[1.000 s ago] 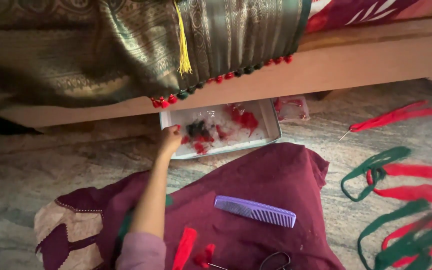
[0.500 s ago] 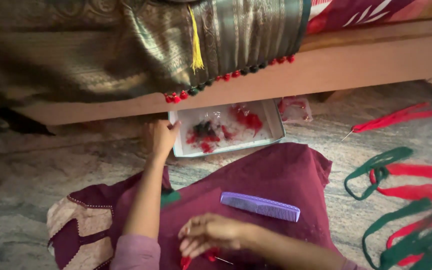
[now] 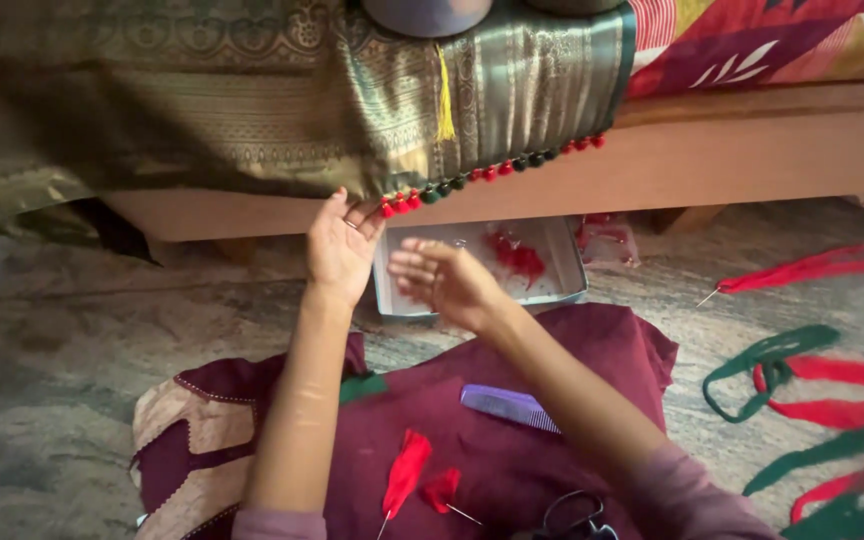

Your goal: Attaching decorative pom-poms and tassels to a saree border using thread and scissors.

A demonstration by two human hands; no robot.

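So, both arms stretched forward over the maroon cloth (image 3: 512,420). Left hand (image 3: 340,245) raised, palm up, fingers loosely spread, touching the tassel trim (image 3: 472,178), gripping nothing. Right hand (image 3: 444,280) open, empty, hovering over the grey tray (image 3: 562,255) under the bench edge.

Bare forearms; mauve sleeves pushed up; ring on left hand (image 3: 340,245).

Tassel row (image 3: 472,178): small red and green tassels hanging along the silk cloth's edge, left fingertips at its lower end.
Tray (image 3: 562,262): shallow grey rectangle on the floor, red thread scraps inside.
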